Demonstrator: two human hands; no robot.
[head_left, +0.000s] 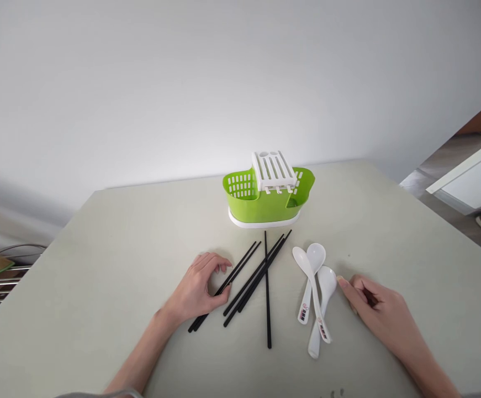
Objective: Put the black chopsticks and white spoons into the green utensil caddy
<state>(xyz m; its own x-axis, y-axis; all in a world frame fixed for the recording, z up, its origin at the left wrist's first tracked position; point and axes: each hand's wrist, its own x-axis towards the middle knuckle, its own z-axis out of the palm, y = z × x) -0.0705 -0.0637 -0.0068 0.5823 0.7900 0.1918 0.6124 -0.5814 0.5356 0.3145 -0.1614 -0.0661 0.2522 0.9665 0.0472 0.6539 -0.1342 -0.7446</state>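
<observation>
My left hand [202, 284] rests over the leftmost pair of black chopsticks [240, 267], thumb and fingers curved apart on either side of them, not closed on them. More black chopsticks [258, 276] lie in the middle, some crossing. Three white spoons [316, 257] overlap to their right, with red and black marks on two handles. Right beside the spoons, my right hand [368, 304] is curled, its thumb and forefinger near the edge of one spoon bowl; nothing shows in it. Behind the chopsticks stands a green basket [260, 211] with a slotted white top piece [274, 170].
The pale table [141, 232] meets a white wall [182, 83] at the back. A metal rack [4, 282] stands beyond the left edge. Past the right edge is a white piece of furniture [472, 177] on the floor.
</observation>
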